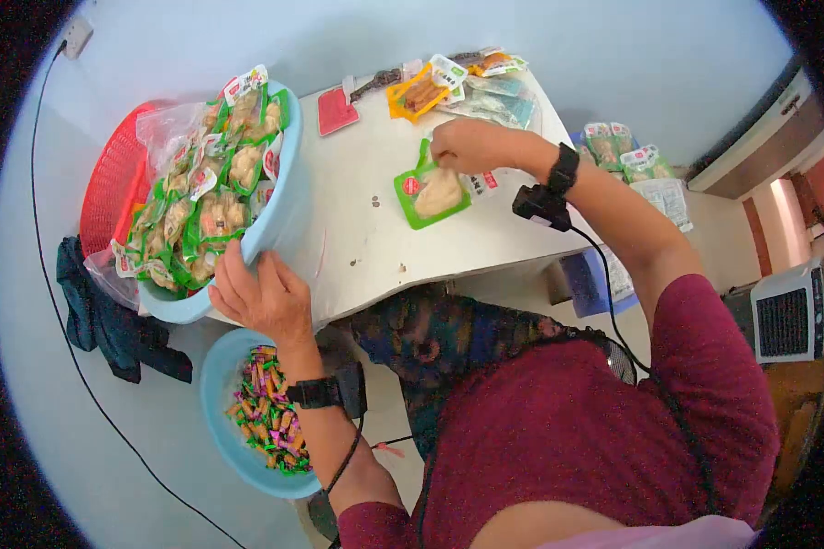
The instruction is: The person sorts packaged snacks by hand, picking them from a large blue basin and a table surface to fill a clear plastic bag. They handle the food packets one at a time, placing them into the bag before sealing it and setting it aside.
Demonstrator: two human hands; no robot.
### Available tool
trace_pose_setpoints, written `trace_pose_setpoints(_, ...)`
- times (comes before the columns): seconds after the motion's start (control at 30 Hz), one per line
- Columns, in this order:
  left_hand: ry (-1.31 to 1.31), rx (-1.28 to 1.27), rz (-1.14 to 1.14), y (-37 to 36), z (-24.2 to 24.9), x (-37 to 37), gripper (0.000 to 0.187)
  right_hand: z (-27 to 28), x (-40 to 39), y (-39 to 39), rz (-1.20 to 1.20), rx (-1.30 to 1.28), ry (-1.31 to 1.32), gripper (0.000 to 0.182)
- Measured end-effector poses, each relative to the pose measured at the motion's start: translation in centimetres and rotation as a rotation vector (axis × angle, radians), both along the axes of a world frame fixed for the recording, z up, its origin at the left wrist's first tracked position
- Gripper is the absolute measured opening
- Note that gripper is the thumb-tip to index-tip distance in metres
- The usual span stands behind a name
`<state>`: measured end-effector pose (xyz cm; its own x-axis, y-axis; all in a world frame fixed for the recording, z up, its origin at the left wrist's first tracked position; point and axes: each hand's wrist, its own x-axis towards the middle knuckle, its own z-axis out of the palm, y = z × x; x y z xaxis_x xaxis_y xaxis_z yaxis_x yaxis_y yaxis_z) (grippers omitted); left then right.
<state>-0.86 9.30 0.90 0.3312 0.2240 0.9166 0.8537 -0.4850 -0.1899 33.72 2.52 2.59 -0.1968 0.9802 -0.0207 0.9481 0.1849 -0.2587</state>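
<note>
Two bare hands are seen set well apart. The right hand (476, 146) is bent downward, its fingers drawn together at the upper edge of a green-edged packet (438, 194); whether the packet is pinched cannot be told, as the fingertips are partly hidden. The left hand (264, 293) is half open, its fingers laid against the rim of a large blue tub (284, 188), perhaps to steady it. The green-edged packet is laid flat on the white table (343, 197), in front of the body, apparently for easy reach. The large tub is heaped with similar packets (218, 215), seemingly kept close at the left for the same reason. An orange packet (419, 94) and a red packet (338, 112) are placed along the table's back. A red basket (108, 188) is seen beside the large tub; below, small wrapped pieces (267, 412) are held in a smaller tub (213, 403).
</note>
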Motion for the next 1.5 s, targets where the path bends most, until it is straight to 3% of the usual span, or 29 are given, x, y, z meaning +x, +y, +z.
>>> trace_pose_setpoints(0.07,0.001,0.006,-0.006,0.1,0.0,-0.1,0.007,-0.9,0.2,0.5,0.027,0.127,0.077,0.025)
trace_pose_setpoints(0.2,0.003,0.009,-0.011,0.5,-0.1,-0.2,0.007,-1.4,0.0,0.8,0.190,0.272,0.172,0.055)
trace_pose_setpoints(0.3,-0.009,-0.008,-0.007,0.3,-0.2,-0.2,0.005,-0.2,-0.2,1.2,0.198,-0.164,-0.113,0.070)
trace_pose_setpoints(0.4,-0.022,-0.008,-0.005,0.2,-0.1,0.1,0.004,1.0,-0.8,1.5,0.201,-0.160,-0.126,0.072)
trace_pose_setpoints(0.53,-0.030,-0.014,-0.007,0.2,-0.3,0.0,0.003,1.7,-1.3,1.9,0.180,-0.088,-0.356,0.065)
trace_pose_setpoints(0.73,-0.048,-0.020,-0.050,0.3,-0.4,0.0,0.003,3.2,-1.9,2.3,0.150,-0.328,-0.232,0.054)
trace_pose_setpoints(0.77,-0.049,-0.017,-0.050,0.3,-0.4,0.0,0.002,3.2,-1.7,2.3,0.197,-0.232,-0.217,0.050)
trace_pose_setpoints(1.07,-0.090,-0.027,-0.078,-0.1,-0.7,0.2,0.004,4.4,1.6,8.8,-0.242,0.058,0.364,0.051)
trace_pose_setpoints(1.1,-0.090,-0.021,-0.074,-0.1,-0.7,0.2,0.005,4.8,1.7,10.0,-0.298,0.090,0.321,0.049)
trace_pose_setpoints(1.23,-0.091,0.004,-0.088,0.0,-0.9,0.2,0.006,4.7,1.9,14.1,-0.377,0.102,0.576,0.046)
trace_pose_setpoints(1.33,-0.087,0.009,-0.091,0.3,-1.1,0.3,0.006,3.4,2.1,16.1,-0.383,0.227,0.740,0.055)
trace_pose_setpoints(1.43,-0.083,0.017,-0.074,0.3,-1.0,0.3,0.007,2.2,1.6,18.8,-0.455,0.754,0.094,0.053)
trace_pose_setpoints(1.5,-0.084,0.026,-0.057,0.2,-1.0,0.4,0.008,3.4,0.5,18.9,-0.338,0.777,0.266,0.046)
